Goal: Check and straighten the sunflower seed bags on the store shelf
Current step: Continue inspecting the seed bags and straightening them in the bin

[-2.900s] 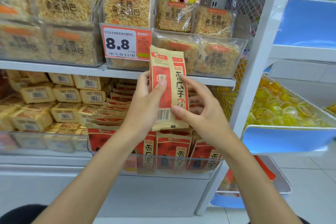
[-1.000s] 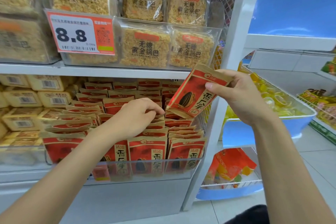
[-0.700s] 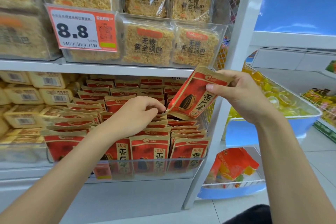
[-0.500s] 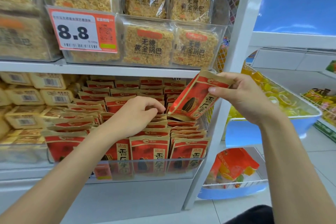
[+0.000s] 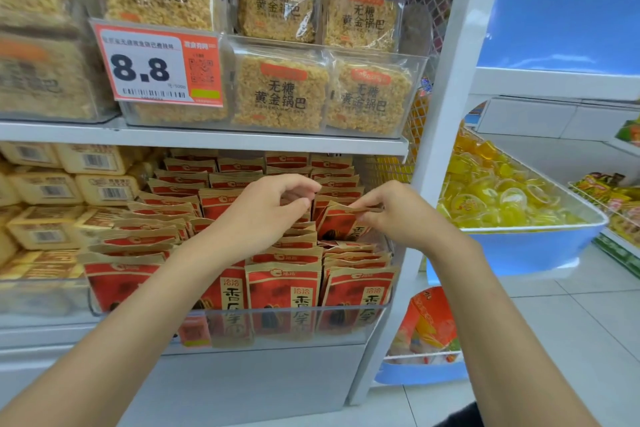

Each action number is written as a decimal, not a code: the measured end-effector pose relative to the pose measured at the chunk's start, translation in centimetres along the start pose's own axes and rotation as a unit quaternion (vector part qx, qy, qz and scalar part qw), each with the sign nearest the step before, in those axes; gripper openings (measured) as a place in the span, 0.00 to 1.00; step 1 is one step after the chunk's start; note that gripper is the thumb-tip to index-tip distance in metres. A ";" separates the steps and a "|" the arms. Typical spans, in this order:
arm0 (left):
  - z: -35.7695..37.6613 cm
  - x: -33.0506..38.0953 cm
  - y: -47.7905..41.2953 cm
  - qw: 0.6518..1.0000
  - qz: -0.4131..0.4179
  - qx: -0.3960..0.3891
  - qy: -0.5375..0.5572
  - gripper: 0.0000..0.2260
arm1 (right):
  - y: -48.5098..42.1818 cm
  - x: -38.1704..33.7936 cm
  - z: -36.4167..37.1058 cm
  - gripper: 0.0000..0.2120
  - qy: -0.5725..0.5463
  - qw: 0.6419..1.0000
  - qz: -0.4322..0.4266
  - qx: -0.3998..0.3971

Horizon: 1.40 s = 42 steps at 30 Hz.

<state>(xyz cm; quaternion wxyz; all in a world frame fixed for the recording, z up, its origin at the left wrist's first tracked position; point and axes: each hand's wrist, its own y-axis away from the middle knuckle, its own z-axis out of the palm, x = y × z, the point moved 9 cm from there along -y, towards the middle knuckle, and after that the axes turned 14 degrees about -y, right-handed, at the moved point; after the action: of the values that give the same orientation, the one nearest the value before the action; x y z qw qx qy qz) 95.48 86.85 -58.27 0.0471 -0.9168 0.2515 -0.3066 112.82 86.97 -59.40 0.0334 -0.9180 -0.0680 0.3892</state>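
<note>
The right hand point(image 5: 398, 215) pinches the tan top edge of a red-and-tan paper sunflower seed bag point(image 5: 341, 225) between thumb and fingertips, the bag tilted leftward with its lower part sunk into the right-hand row of matching red-and-tan seed bags point(image 5: 287, 288). The bag lies just left of and below that hand, its top seam under the fingers. The left hand point(image 5: 266, 215) hovers just beside it over the middle row, fingers curled toward the thumb; whether it grips a bag top I cannot tell. The rows stand upright, packed front to back in a clear plastic shelf bin point(image 5: 346, 317) on the lower white metal shelf. To the left lie pale yellow boxed snacks point(image 5: 45, 187). On the shelf above, clear packs of golden rice crackers point(image 5: 280, 94) sit beside a red-and-white price tag point(image 5: 159, 68) reading 8.8. To the right, a blue plastic tub point(image 5: 533, 246) holds yellow jelly cups point(image 5: 485, 191).
</note>
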 end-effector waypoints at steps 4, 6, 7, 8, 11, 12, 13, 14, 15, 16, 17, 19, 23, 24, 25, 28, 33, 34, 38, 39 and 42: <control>1.6 1.8 -1.8 0.993 0.045 -0.078 -0.073 0.11 | 0.9 -1.0 -1.1 0.08 -0.005 0.999 -0.025 0.032; 1.9 2.1 -2.8 0.987 0.054 -0.095 -0.114 0.09 | 1.8 -1.9 -2.9 0.06 -0.012 0.996 -0.052 0.074; 1.9 2.1 -3.2 0.986 0.056 -0.099 -0.124 0.08 | 2.1 -2.2 -3.4 0.06 0.004 0.996 -0.053 0.071; 2.0 2.2 -3.5 0.985 0.058 -0.105 -0.128 0.07 | 2.4 -2.3 -3.5 0.06 0.030 0.997 -0.049 0.053; 2.3 2.3 -4.0 0.981 0.069 -0.125 -0.132 0.07 | 3.7 -3.4 -4.2 0.08 0.116 0.988 -0.086 0.061; 2.3 2.4 -4.1 0.980 0.073 -0.126 -0.134 0.08 | 4.3 -3.9 -4.7 0.08 0.127 0.983 -0.106 0.081; 2.3 2.4 -4.2 0.980 0.076 -0.126 -0.135 0.08 | 4.7 -4.1 -4.8 0.08 0.129 0.982 -0.113 0.083; 2.4 2.4 -4.3 0.980 0.078 -0.129 -0.134 0.08 | 4.8 -3.9 -4.3 0.08 0.138 0.983 -0.104 0.060; 2.5 2.5 -4.5 0.979 0.079 -0.133 -0.132 0.08 | 4.7 -3.5 -3.3 0.08 0.158 0.984 -0.085 0.020; 2.6 2.5 -4.7 0.979 0.080 -0.136 -0.130 0.08 | 4.5 -2.9 -2.2 0.08 0.184 0.980 -0.067 -0.024; 2.6 2.6 -4.9 0.978 0.081 -0.138 -0.131 0.08 | 4.1 -2.4 -1.2 0.09 0.206 0.975 -0.055 -0.061; 2.4 2.5 -5.3 0.978 0.081 -0.135 -0.136 0.09 | 3.2 -1.6 0.2 0.10 0.229 0.966 -0.045 -0.109; 1.8 2.0 -5.8 0.980 0.073 -0.129 -0.133 0.10 | 1.8 -1.6 0.5 0.10 0.228 0.960 -0.040 -0.159; 1.7 2.0 -5.9 0.981 0.071 -0.129 -0.129 0.10 | 1.6 -1.8 0.6 0.10 0.223 0.958 -0.040 -0.175; 1.6 1.9 -6.0 0.981 0.073 -0.128 -0.126 0.10 | 1.3 -2.0 0.8 0.10 0.226 0.956 -0.045 -0.183; 1.5 1.8 -6.3 0.982 0.074 -0.121 -0.128 0.10 | 0.3 -3.4 0.8 0.13 0.292 0.940 -0.107 -0.142; 2.6 1.5 -6.5 0.976 0.083 -0.136 -0.147 0.11 | -0.9 -2.3 2.3 0.14 0.356 0.917 -0.119 -0.134; 2.8 1.4 -6.5 0.975 0.082 -0.140 -0.152 0.11 | -0.9 -1.8 2.6 0.13 0.340 0.922 -0.111 -0.148; 3.5 1.1 -6.6 0.971 0.082 -0.166 -0.152 0.10 | -1.3 -2.8 -0.7 0.10 0.179 0.971 -0.098 -0.127; 3.5 1.0 -6.6 0.970 0.078 -0.175 -0.148 0.10 | -1.4 -3.2 -1.7 0.09 0.168 0.974 -0.098 -0.118; 4.8 0.9 -6.5 0.951 0.074 -0.233 -0.189 0.10 | -1.2 -2.9 -1.6 0.08 0.203 0.967 -0.094 -0.123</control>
<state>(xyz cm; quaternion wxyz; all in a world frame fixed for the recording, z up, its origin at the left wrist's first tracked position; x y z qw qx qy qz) 101.72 91.80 -60.14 -0.0986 -0.9222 0.3697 -0.0567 111.88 87.73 -56.11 -0.0300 -0.9643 -0.1934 0.1783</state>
